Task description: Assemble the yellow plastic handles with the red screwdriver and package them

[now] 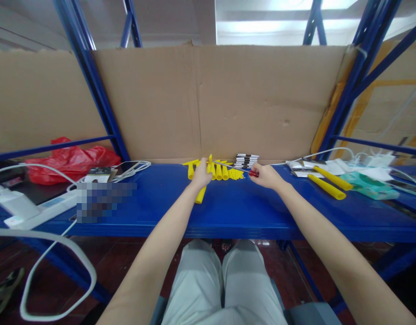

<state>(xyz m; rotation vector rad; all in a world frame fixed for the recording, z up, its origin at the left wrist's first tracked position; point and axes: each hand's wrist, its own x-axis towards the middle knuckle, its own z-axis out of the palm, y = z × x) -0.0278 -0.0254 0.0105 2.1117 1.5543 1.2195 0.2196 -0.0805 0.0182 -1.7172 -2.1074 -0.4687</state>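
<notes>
My left hand [203, 175] is closed around a yellow plastic piece [210, 163], whose upper end sticks out past the fingers. A yellow tube [200, 195] shows just below that hand; I cannot tell whether the two are joined. My right hand [264, 175] grips the red handle of a screwdriver [254, 173]. Its thin metal shaft points left toward the yellow piece. Between and behind the hands stand several yellow tubes [219, 172] in a row. Small flat yellow pieces [236, 174] lie in a heap beside them.
Small black-and-white packets [245, 160] are stacked by the cardboard wall [248, 99]. Two yellow tubes [327, 187] and a green box [372, 185] lie right on the blue shelf [238, 212]. A red plastic bag [72, 162], power strip [45, 210] and white cables are left.
</notes>
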